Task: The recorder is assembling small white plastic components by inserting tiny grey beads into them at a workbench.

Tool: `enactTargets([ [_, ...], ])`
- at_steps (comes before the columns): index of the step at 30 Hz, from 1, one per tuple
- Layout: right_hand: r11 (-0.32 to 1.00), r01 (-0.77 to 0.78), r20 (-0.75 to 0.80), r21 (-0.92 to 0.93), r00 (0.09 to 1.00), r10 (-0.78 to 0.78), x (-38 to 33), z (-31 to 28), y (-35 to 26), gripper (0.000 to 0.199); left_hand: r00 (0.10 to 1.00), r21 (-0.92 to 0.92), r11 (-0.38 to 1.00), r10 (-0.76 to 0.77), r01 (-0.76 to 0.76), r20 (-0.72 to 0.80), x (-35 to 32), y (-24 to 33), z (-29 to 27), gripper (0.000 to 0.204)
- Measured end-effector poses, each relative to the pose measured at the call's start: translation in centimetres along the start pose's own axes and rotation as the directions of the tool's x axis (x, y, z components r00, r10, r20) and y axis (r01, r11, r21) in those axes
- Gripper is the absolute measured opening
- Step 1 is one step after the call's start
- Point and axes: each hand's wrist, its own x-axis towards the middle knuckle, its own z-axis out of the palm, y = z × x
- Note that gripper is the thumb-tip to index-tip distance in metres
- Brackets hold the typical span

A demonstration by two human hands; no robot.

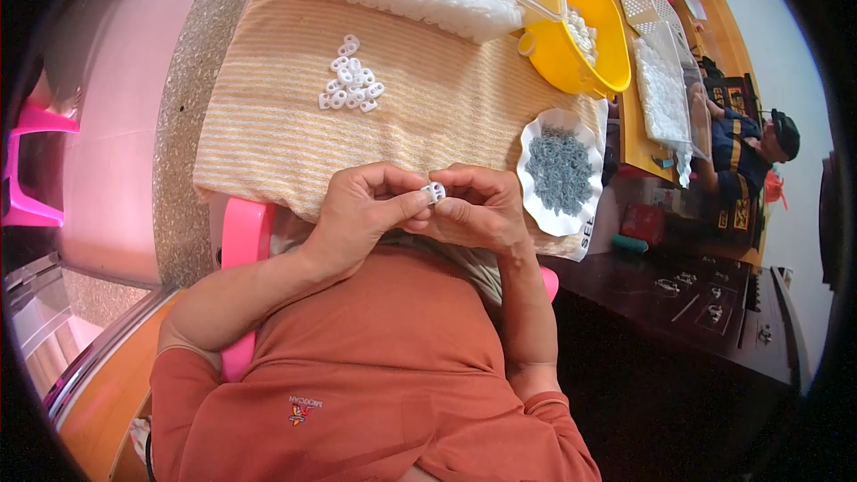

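Close in front of my body, my left hand (361,211) and my right hand (482,211) meet at a small white plastic cord lock (436,192) with two holes. Thumb and fingertips of both hands pinch it from either side, and the fingers partly cover it. A loose pile of similar white cord locks (350,82) lies beyond my left hand on a yellow-and-white striped towel (268,107). Right of my right hand stands a white dish with a wavy rim (528,187), full of tiny grey pieces (560,170) that look like springs.
A clear plastic bin (500,22) heaped with white pieces stands at the far edge. Beside it is a yellow basin (610,45) holding more white parts. Another person (745,147) sits at the right near a second clear bin (662,94). Pink chairs (31,170) stand left.
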Motion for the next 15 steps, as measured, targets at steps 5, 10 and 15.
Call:
enactTargets([
  [5,0.999,0.016,0.019,0.032,1.000,-0.016,0.06,0.08,0.15,0.029,1.000,-0.037,0.999,-0.011,0.010,-0.012,-0.26,0.48,0.27,0.012],
  [10,1.000,0.022,-0.003,0.006,1.000,-0.022,0.10,0.31,-0.16,0.030,0.999,-0.086,0.995,-0.046,0.047,0.011,-0.05,0.54,0.19,0.012],
  [15,1.000,-0.002,-0.043,-0.026,0.999,0.001,-0.12,0.54,-0.25,0.029,0.995,-0.167,0.982,-0.080,0.090,0.066,-0.11,0.78,0.26,0.013],
])
